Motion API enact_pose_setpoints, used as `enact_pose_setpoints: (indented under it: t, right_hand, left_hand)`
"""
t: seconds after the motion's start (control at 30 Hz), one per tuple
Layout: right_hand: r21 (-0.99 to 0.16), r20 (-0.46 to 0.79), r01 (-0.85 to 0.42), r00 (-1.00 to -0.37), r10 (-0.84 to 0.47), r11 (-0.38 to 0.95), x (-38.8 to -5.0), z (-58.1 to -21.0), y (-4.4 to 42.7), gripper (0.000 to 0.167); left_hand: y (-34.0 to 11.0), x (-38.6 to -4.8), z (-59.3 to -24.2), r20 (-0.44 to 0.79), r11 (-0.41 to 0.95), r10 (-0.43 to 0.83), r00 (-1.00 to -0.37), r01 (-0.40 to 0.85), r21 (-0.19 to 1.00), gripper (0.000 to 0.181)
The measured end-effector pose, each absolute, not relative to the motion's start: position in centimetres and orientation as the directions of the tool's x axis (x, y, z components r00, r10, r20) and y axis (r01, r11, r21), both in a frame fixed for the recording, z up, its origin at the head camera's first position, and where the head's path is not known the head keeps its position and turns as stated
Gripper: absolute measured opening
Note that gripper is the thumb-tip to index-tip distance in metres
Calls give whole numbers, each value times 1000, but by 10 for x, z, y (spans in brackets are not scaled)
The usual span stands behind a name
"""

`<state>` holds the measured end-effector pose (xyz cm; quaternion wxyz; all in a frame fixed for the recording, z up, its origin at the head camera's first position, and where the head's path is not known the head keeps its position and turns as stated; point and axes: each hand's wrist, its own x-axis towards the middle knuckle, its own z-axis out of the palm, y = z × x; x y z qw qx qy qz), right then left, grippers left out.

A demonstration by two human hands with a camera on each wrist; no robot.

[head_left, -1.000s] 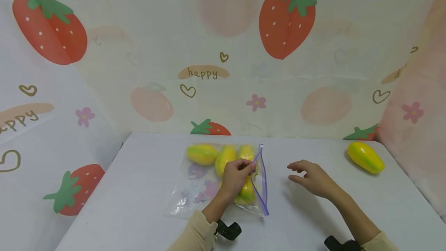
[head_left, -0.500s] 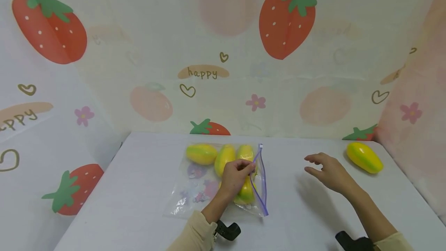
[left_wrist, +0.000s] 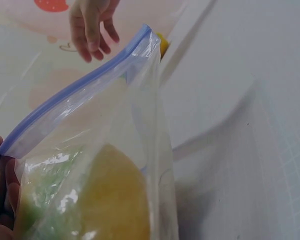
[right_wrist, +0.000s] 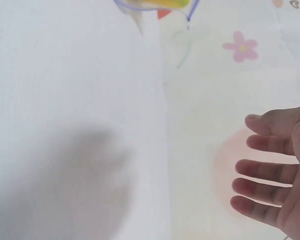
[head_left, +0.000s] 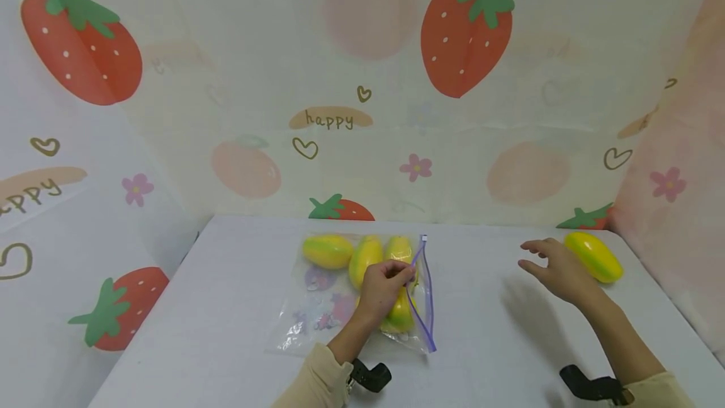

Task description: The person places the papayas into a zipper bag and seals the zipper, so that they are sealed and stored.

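Observation:
A clear zip bag [head_left: 291, 332] with a purple zip edge lies on the table, several yellow-green mangoes [head_left: 328, 252] inside it. My left hand [head_left: 381, 291] pinches the upper layer of the bag's mouth between thumb and fingers, holding it raised from the lower layer. In the left wrist view the purple zip strip [left_wrist: 72, 90] slants up from those fingers. Above the table at the right, my right hand [head_left: 561, 271] hovers with fingers spread and nothing in them. Just behind it lies a loose mango [head_left: 593, 257], partly covered by the hand in the head view.
A white table [head_left: 198, 307] bears everything. Strawberry-printed cloth [head_left: 453, 143] stands along its back and sides. Each wrist wears a black camera mount, the left one [head_left: 370, 375] close to the bag's near side.
My right hand has moved right and slightly away from me, from beside the bag's mouth to near the loose mango. The left hand and bag have stayed in place.

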<state>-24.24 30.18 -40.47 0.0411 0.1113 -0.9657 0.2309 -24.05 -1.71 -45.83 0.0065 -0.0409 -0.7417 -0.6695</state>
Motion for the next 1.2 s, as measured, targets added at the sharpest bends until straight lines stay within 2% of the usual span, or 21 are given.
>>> enact_pose_setpoints:
  t: [0.27, 0.63, 0.9, 1.0, 1.2]
  right_hand:
    - [-386, 195, -222, -968, -156, 895, -251, -397, 321, 39]
    - [-396, 239, -194, -966, -103, 897, -258, -394, 343, 39]
    - [-328, 309, -180, -948, -75, 927, -269, -400, 359, 35]
    - [-310, 307, -180, -948, -81, 934, -274, -403, 366, 35]
    - [-329, 223, -113, -974, -39, 937, -280, -406, 380, 40]
  left_hand:
    - [-16, -239, -455, 62, 107, 38, -997, 66, 992, 21]
    - [-18, -238, -454, 81, 96, 46, -996, 85, 992, 23]
    - [-19, -239, -453, 84, 104, 48, -995, 89, 991, 23]
    - [-20, -238, -453, 91, 112, 49, -995, 96, 989, 22]
    - [-21, -238, -451, 118, 129, 60, -991, 125, 984, 20]
